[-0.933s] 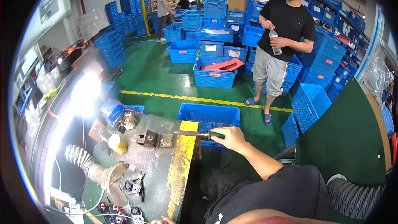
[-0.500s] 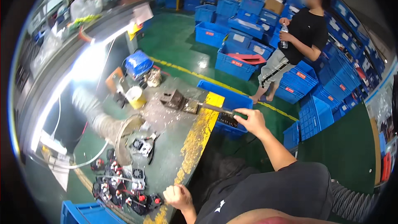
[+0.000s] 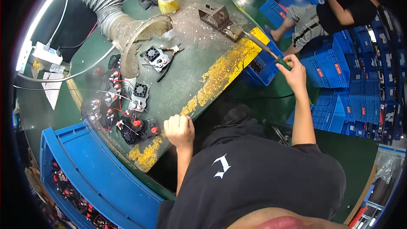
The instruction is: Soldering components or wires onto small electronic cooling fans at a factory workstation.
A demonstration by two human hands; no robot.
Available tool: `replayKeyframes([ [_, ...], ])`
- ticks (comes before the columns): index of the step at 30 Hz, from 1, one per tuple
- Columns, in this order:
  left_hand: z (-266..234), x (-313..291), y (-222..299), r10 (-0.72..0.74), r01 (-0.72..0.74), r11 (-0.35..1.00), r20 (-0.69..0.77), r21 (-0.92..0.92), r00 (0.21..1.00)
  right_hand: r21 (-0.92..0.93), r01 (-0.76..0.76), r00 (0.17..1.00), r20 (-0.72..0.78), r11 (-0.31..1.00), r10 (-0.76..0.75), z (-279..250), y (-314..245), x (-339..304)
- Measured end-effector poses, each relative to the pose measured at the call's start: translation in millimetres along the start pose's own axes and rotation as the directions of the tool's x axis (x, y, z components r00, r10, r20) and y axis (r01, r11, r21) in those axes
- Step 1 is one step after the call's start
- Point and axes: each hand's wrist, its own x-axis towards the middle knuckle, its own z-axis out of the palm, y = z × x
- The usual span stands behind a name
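In my right hand (image 3: 293, 74) is a soldering iron (image 3: 265, 47), gripped by its green handle. Its tip end reaches the small tray of the metal iron stand (image 3: 219, 22) on the bench. My left hand (image 3: 179, 131) is closed at the bench's worn yellow edge; a short, thin wire-like piece pokes out by the thumb, too small to name surely. Left of that hand lie several small fan assemblies (image 3: 140, 95) with black fans, red and white caps and wires. Another fan assembly (image 3: 153, 57) sits farther up beside a pair of pliers (image 3: 168, 63).
A flexible duct (image 3: 112, 23) with a wide hood stands on the bench (image 3: 186, 55). Beyond it is a yellow-and-white tub (image 3: 168, 1). A blue crate (image 3: 97, 165) of parts stands at lower left. A person (image 3: 339, 15) holding a bottle is at upper right, near stacked blue crates (image 3: 326, 65).
The view has tipped down and turned, so the bench sits higher and the lower-left crate shows more. My right hand still holds the soldering iron at the stand; my left hand remains closed.
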Motion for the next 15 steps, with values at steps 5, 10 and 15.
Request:
replayKeyframes([
  [5, -1, 1, 4, -0.022, 0.021, 0.999, 0.020, 0.041, 1.000, -0.156, 0.116, 0.990, -0.066, 0.981, -0.127, 12, -7, 19],
  [10, 2, 1, 2, -0.048, 0.049, 0.994, -0.012, 0.099, 0.999, -0.201, 0.133, 0.990, 0.071, 0.970, -0.121, 4, -12, 48],
  [15, 4, 8, 4, -0.082, 0.090, 0.986, -0.062, 0.142, 0.995, -0.246, 0.213, 0.977, 0.086, 0.946, -0.197, 8, -2, 64],
])
